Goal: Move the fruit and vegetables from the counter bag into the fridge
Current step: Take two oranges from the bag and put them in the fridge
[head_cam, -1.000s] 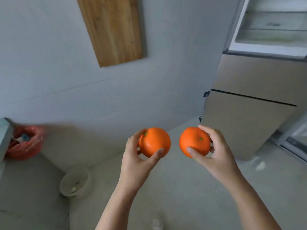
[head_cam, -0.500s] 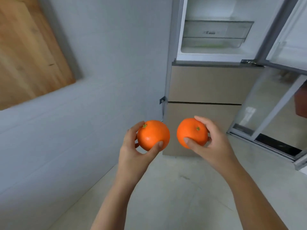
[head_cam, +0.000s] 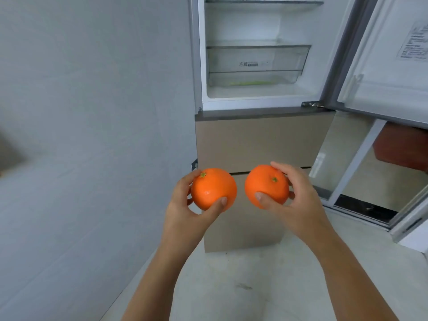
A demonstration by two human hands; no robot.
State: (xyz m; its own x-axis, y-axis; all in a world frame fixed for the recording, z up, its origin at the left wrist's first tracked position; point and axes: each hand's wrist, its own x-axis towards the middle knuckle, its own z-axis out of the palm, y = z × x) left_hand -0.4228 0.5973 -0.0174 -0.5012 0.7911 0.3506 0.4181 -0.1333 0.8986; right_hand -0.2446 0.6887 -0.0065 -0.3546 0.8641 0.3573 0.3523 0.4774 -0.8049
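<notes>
**Two oranges held up before the open fridge**

The fridge [head_cam: 261,144] stands against the grey wall [head_cam: 92,135], its upper compartment open and its door [head_cam: 391,59] swung out to the right with a printed label on the inner face. Below the compartment the beige lower drawer fronts [head_cam: 259,140] are closed. Inside, a glass shelf [head_cam: 264,3] runs across the top, and beneath it sits a clear crisper drawer [head_cam: 257,63] with something green and flat dimly visible through its lower front. The floor of the compartment in front of the drawer is bare white.

The pale floor [head_cam: 243,286] spreads out beneath the two bare forearms that reach forward from the bottom edge.

The left hand [head_cam: 185,207] curls around the left orange [head_cam: 213,188], thumb pressed on its lower right side, fingers behind. The right hand [head_cam: 294,200] grips the right orange [head_cam: 266,186] the same way, thumb on the lower left, fingers over the top and back. Both oranges sit side by side, apart, stems facing up, in front of the lower drawer fronts and outside the fridge.
</notes>
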